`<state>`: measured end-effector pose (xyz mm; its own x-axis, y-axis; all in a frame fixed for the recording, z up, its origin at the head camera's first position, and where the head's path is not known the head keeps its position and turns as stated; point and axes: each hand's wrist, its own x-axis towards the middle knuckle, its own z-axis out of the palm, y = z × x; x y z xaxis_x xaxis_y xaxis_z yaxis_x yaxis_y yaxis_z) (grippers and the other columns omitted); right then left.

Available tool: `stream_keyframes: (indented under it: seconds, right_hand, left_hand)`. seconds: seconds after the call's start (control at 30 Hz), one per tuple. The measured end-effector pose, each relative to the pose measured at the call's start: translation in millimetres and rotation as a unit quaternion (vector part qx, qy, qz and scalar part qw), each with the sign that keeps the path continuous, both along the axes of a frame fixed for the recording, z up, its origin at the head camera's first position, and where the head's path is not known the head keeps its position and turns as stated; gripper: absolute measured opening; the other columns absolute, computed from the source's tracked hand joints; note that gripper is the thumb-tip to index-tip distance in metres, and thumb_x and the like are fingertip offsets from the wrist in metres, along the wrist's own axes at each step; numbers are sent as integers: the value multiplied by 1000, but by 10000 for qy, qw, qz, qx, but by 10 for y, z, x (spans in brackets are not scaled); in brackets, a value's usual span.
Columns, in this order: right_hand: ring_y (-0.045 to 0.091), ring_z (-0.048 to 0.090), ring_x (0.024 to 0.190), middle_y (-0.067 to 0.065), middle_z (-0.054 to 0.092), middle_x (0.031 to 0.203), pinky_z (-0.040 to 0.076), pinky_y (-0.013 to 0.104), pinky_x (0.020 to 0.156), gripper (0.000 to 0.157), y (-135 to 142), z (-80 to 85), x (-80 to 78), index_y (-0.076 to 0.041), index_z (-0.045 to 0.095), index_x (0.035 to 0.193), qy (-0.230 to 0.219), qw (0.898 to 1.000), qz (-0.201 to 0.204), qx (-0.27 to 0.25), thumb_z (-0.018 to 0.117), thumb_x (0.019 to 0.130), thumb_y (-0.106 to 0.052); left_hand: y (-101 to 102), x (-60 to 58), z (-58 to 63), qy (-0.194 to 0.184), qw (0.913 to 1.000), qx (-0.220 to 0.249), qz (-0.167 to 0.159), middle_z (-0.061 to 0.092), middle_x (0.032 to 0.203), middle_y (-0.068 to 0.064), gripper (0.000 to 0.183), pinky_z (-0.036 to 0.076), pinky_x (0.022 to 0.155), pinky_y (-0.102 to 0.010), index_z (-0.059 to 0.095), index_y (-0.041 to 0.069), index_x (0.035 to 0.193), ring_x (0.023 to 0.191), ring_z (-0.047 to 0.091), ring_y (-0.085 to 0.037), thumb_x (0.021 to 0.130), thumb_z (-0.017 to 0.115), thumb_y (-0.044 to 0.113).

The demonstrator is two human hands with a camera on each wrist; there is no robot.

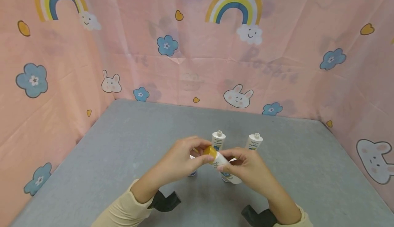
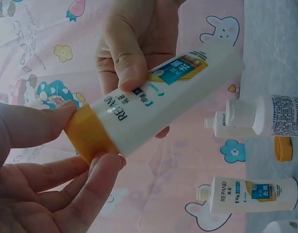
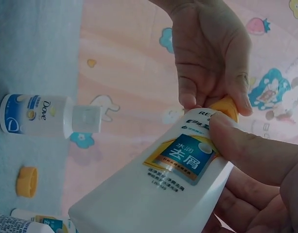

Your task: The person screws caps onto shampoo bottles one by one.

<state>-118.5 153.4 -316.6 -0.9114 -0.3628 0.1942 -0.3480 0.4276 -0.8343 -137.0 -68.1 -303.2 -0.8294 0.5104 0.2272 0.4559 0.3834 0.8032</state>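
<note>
A white shampoo bottle (image 2: 173, 92) with a yellow cap (image 2: 93, 133) is held tilted between both hands. Its label faces up in the right wrist view. My left hand (image 1: 181, 158) pinches the cap between thumb and fingers. With thumb and fingers around the upper body, my right hand (image 1: 250, 163) grips the bottle just below the cap. Two similar white bottles, one (image 1: 219, 136) straight behind the hands and one (image 1: 255, 138) to the right, stand upright with bare necks. Below the held bottle, another standing bottle is mostly hidden.
A white Dove bottle (image 3: 37, 116) with a white flip cap stands on the grey table (image 1: 138, 134). A loose yellow cap (image 3: 27, 182) lies near it. A white-capped bottle (image 2: 280, 115) shows its printed back. Pink patterned cloth (image 1: 191, 66) walls the table's back and sides.
</note>
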Motion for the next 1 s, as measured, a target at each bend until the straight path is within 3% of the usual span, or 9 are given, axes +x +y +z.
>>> stream_keyframes:
  seconds: [0.2,0.33,0.63,1.0]
  right_hand:
    - [6,69,86,16,74,107,60,24,74,30,33,18,-12,0,74,110,-227,9992,309,-111,78,86,-17]
    - [7,70,84,17,73,107,60,24,72,32,43,22,-15,1,73,111,-402,9987,306,-104,78,85,-17]
    - [18,73,90,14,74,110,60,24,74,31,12,11,-19,-4,75,110,-537,9985,-66,7,80,84,-20]
    - [14,72,90,12,75,108,60,23,76,32,-11,10,-15,-4,75,110,-429,9990,-117,45,80,84,-22]
  left_hand:
    - [-28,-4,8,255,9992,-24,-307,68,101,-1,33,56,83,-21,67,3,123,90,61,-10,92,72,14]
    - [-45,-4,25,265,9986,-77,-462,69,107,-2,35,56,85,-21,66,4,125,92,62,-10,92,72,14]
    - [-33,-9,35,-496,9987,-141,-63,68,115,1,38,55,86,-23,64,8,126,100,61,-12,92,73,20]
    - [-15,-11,28,-360,9993,-27,29,70,105,2,31,55,87,-24,68,9,121,96,63,-10,92,72,17]
